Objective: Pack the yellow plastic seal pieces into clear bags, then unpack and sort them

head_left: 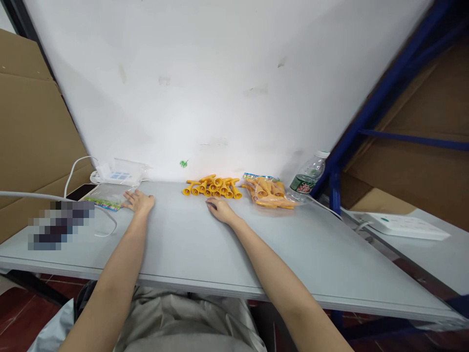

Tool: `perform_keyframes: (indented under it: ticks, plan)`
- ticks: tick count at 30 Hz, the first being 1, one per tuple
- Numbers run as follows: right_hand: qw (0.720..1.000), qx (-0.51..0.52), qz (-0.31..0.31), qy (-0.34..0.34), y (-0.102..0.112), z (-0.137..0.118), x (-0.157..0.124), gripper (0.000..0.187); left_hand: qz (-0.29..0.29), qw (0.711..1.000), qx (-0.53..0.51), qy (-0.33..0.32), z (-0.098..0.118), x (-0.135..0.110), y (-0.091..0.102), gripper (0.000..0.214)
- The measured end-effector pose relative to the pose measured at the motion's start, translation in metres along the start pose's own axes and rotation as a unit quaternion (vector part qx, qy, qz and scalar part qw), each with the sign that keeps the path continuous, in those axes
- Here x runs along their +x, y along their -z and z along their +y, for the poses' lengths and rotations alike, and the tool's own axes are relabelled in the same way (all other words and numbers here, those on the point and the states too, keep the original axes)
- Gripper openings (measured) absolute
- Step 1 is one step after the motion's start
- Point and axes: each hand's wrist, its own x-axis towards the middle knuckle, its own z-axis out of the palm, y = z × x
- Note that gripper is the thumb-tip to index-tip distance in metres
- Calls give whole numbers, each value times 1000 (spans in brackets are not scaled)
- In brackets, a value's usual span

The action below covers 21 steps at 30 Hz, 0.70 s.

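ok so: one left hand (137, 200), one right hand (220, 210), ten-ish loose horns (213, 187) just past the right (too jumbled tbh), one stuffed bag (269, 191) plus one bottle (305, 184) further right, one flat bag (107, 202) and one phone (81, 192) left of the left.

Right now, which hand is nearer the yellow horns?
Right. The right hand is just in front of the yellow horns; the left hand lies farther off, to their left.
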Motion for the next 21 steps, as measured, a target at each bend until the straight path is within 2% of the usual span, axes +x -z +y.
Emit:
perform_keyframes:
  ticks: [6, 12, 16, 21]
  plan:
    - [1000, 2, -2, -2, 0, -1, 0, 30, -26, 999, -4, 24, -4, 11, -3, 81]
    - [1000, 5, 3, 3, -1, 0, 0, 30, -31, 999, 12, 6, -1, 7, 1, 78]
    - [1000, 4, 2, -2, 0, -1, 0, 30, 2, 999, 29, -20, 1, 0, 4, 69]
    - [1000, 6, 4, -2, -1, 0, 1, 30, 80, 993, -10, -86, 6, -5, 8, 56]
